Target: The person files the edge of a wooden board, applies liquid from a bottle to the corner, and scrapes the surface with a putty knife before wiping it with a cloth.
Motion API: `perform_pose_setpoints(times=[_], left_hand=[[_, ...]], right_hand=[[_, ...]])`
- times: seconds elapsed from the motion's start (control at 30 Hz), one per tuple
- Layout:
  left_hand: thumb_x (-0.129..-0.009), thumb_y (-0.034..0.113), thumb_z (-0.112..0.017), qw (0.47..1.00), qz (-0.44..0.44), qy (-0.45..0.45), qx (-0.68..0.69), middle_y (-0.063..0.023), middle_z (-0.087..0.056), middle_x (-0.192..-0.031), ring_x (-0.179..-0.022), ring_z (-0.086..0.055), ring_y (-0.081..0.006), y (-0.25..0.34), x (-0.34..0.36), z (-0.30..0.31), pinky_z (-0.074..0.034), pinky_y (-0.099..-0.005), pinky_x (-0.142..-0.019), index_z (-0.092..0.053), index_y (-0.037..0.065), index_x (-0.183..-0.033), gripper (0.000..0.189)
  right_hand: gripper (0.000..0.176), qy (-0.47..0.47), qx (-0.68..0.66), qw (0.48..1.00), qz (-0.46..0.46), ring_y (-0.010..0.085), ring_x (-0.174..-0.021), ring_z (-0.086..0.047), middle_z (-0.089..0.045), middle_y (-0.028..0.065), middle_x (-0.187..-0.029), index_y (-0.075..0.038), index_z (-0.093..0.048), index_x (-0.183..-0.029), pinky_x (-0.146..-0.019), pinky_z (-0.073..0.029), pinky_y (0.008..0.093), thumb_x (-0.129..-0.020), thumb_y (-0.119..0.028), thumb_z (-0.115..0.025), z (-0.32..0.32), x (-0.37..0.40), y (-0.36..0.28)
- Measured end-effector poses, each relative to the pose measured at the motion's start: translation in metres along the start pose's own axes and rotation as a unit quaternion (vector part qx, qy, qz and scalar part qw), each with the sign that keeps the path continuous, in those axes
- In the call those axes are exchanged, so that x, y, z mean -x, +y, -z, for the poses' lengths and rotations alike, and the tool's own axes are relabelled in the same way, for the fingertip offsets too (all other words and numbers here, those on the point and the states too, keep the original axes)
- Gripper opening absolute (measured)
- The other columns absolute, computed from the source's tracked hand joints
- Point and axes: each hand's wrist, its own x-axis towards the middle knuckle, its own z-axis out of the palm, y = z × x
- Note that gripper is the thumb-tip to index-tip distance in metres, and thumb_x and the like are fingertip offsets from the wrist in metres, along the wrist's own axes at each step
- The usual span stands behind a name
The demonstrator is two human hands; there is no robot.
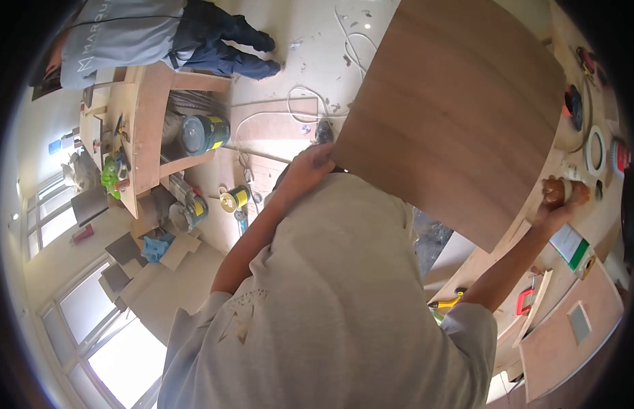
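Observation:
A large brown wooden panel (pixel 453 123) stretches in front of my torso, its lower left edge close to my shirt. My left hand (pixel 313 165) is closed at the panel's left corner, the fingertips against its edge. Past the panel's right edge, over the workbench, my right hand (pixel 561 206) is closed around a rounded brown object with a pale band (pixel 567 189); its kind I cannot make out. A white tape roll (pixel 595 151) and a booklet with a green edge (pixel 569 245) lie near that hand.
A person in a grey shirt (pixel 126 41) leans over a wooden table (pixel 150 129) at upper left. Buckets (pixel 205 134), a white cable (pixel 262 114) and a yellow tin (pixel 234 198) occupy the floor side. A red clamp (pixel 526 300) lies at right, near a board with a square cutout (pixel 569 347).

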Motion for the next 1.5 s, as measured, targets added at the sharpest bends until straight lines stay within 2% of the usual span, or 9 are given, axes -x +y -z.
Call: perform_pose_setpoints(times=[0.13, 0.23, 0.33, 0.43, 0.53, 0.73, 1.0, 1.17, 1.5], left_hand=[[-0.099, 0.018, -0.071, 1.0, 0.003, -0.003, 0.009, -0.0165, -0.073, -0.131, -0.119, -0.069, -0.0218, -0.005, 0.0, 0.003, -0.052, -0.0359, -0.104, -0.058, 0.003, -0.151, 0.055], [-0.099, 0.018, -0.071, 1.0, -0.002, 0.005, -0.017, -0.0145, -0.074, -0.126, -0.112, -0.07, -0.0198, -0.021, 0.0, 0.0, -0.053, -0.0351, -0.101, -0.058, 0.006, -0.151, 0.055], [-0.099, 0.017, -0.071, 1.0, 0.005, -0.002, 0.0, -0.0117, -0.075, -0.121, -0.105, -0.071, -0.0172, -0.019, -0.001, 0.001, -0.055, -0.034, -0.096, -0.059, 0.009, -0.152, 0.055], [-0.099, 0.016, -0.071, 0.999, 0.015, -0.032, 0.029, -0.0098, -0.076, -0.117, -0.099, -0.071, -0.0151, -0.019, -0.003, 0.012, -0.056, -0.0326, -0.093, -0.059, 0.011, -0.153, 0.056], [-0.098, 0.015, -0.073, 0.997, 0.009, -0.064, 0.033, -0.0107, -0.076, -0.117, -0.097, -0.071, -0.0154, -0.02, -0.002, 0.021, -0.056, -0.0324, -0.092, -0.058, 0.01, -0.153, 0.057], [-0.096, 0.015, -0.075, 0.993, -0.09, -0.073, 0.038, -0.0192, -0.073, -0.126, -0.106, -0.071, -0.0275, -0.052, -0.006, 0.026, -0.056, -0.0392, -0.096, -0.055, 0.01, -0.155, 0.062], [-0.096, 0.013, -0.071, 0.98, -0.167, -0.098, 0.049, -0.0213, -0.069, -0.135, -0.125, -0.065, -0.0412, -0.063, -0.018, 0.037, -0.052, -0.0469, -0.107, -0.054, 0.005, -0.151, 0.058], [-0.095, 0.012, -0.07, 0.977, -0.161, -0.119, 0.079, -0.0212, -0.067, -0.138, -0.128, -0.064, -0.0402, -0.067, -0.022, 0.042, -0.051, -0.0463, -0.108, -0.055, 0.004, -0.15, 0.058], [-0.093, 0.007, -0.07, 0.967, -0.166, -0.122, 0.15, -0.019, -0.063, -0.146, -0.131, -0.062, -0.0377, -0.072, -0.029, 0.047, -0.05, -0.0421, -0.112, -0.059, 0.0, -0.145, 0.054]], right_hand=[[0.069, -0.063, 0.05, 0.988, -0.134, 0.0182, -0.075, -0.067, -0.066, 0.011, -0.109, -0.015, -0.044, -0.155, -0.063, -0.058, 0.0321, -0.093, -0.008, -0.074, -0.059, 0.087, 0.0], [0.067, -0.166, 0.177, 0.949, -0.2, 0.0115, -0.067, -0.063, -0.066, 0.0088, -0.115, -0.01, -0.047, -0.151, -0.054, -0.047, 0.0252, -0.09, -0.003, -0.075, -0.103, 0.143, -0.014], [0.069, -0.214, 0.206, 0.937, -0.181, 0.0071, -0.062, -0.058, -0.066, 0.0076, -0.118, -0.006, -0.049, -0.148, -0.049, -0.038, 0.0221, -0.085, 0.001, -0.077, -0.142, 0.194, -0.011], [0.067, -0.29, 0.189, 0.886, -0.308, 0.0063, -0.061, -0.057, -0.066, 0.008, -0.121, -0.003, -0.055, -0.142, -0.049, -0.038, 0.0221, -0.081, 0.002, -0.082, -0.141, 0.233, 0.007], [0.062, -0.284, 0.236, 0.85, -0.377, 0.0056, -0.066, -0.057, -0.067, 0.0076, -0.12, -0.001, -0.06, -0.135, -0.052, -0.039, 0.0214, -0.079, 0.0, -0.087, -0.17, 0.273, -0.004], [0.055, -0.199, 0.233, 0.863, -0.401, 0.0057, -0.083, -0.062, -0.07, 0.007, -0.119, 0.0, -0.063, -0.132, -0.068, -0.049, 0.0225, -0.082, 0.001, -0.085, -0.206, 0.323, -0.01], [0.053, -0.198, 0.402, 0.831, -0.33, 0.0143, -0.103, -0.07, -0.074, 0.0095, -0.117, 0.002, -0.065, -0.134, -0.085, -0.056, 0.0278, -0.085, -0.002, -0.085, -0.263, 0.346, -0.038], [0.054, -0.233, 0.503, 0.784, -0.28, 0.0186, -0.11, -0.072, -0.075, 0.0134, -0.116, 0.003, -0.066, -0.135, -0.095, -0.058, 0.0315, -0.085, -0.005, -0.085, -0.302, 0.353, -0.038], [0.052, -0.24, 0.556, 0.744, -0.283, 0.0169, -0.106, -0.073, -0.076, 0.0131, -0.112, 0.003, -0.066, -0.134, -0.093, -0.057, 0.0302, -0.086, -0.004, -0.084, -0.336, 0.351, -0.032]])
